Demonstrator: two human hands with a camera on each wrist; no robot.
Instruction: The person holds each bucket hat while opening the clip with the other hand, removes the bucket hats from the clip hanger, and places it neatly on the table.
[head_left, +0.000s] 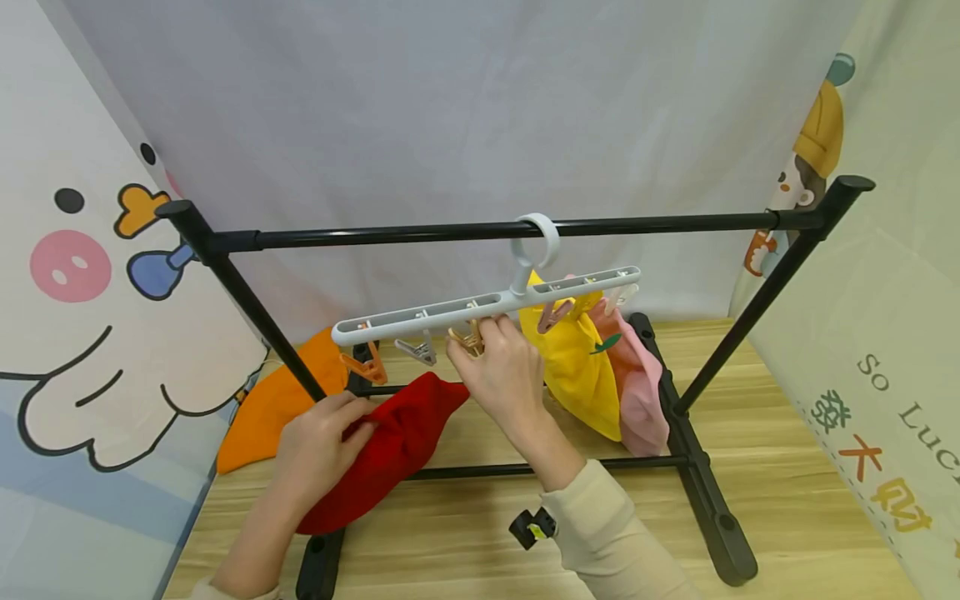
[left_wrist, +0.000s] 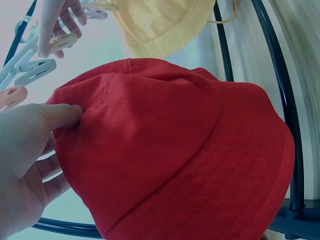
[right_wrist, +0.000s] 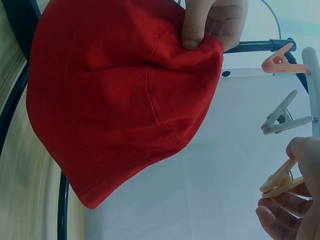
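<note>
A red bucket hat [head_left: 408, 437] hangs from my left hand [head_left: 322, 442], whose thumb and fingers pinch its edge, as the left wrist view also shows. My right hand [head_left: 506, 375] holds a beige clothespin [right_wrist: 281, 182] between thumb and fingers, under a white clip hanger [head_left: 427, 317]. To the left along that bar hang a grey clothespin [head_left: 417, 348] and an orange clothespin [head_left: 365, 363]. Right of my right hand, a yellow hat [head_left: 581, 375] and a pink hat [head_left: 637, 387] hang from the hanger's other clips.
The hanger hooks over the top bar of a black rack [head_left: 390, 237] standing on a wooden table [head_left: 810, 467]. An orange hat [head_left: 281, 404] is at the rack's left. A small black object [head_left: 532, 527] is beside the right sleeve. Printed cloth surrounds the table.
</note>
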